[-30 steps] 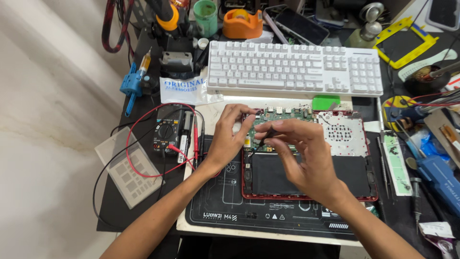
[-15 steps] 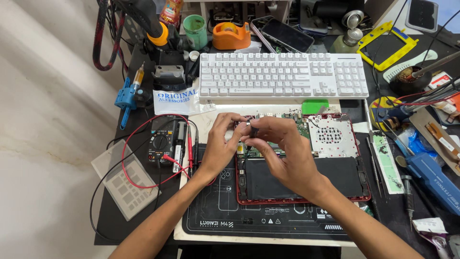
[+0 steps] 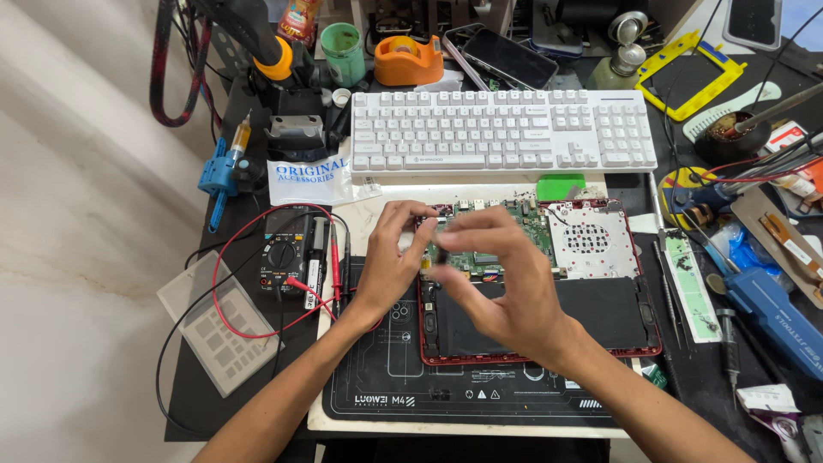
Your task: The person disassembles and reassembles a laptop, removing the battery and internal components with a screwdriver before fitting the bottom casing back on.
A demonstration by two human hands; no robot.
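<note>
Two hands work over an opened laptop (image 3: 600, 343) that lies base-up on a black mat (image 3: 480, 399) at the centre of the bench. The left hand (image 3: 390, 266) rests at the laptop's upper left corner, fingers curled together near the green board (image 3: 501, 249); whether they pinch a part cannot be told. The right hand (image 3: 506, 283) hovers over the board, thumb and fingers drawn close; what lies between them is hidden.

Risk, as a judgement: a slip of either hand could scrape board components or strain a connector, since both fingertips crowd one small area. A small loose part, if held, could drop into the chassis.

The laptop has a red frame, a wide black battery (image 3: 591, 313) across its lower half, and a perforated metal fan cover (image 3: 587, 240) at upper right.

A multimeter (image 3: 287, 253) with red leads lies just left of the mat. A white keyboard (image 3: 501, 133) sits behind the laptop. Tweezers (image 3: 673, 296) lie to the right
</note>
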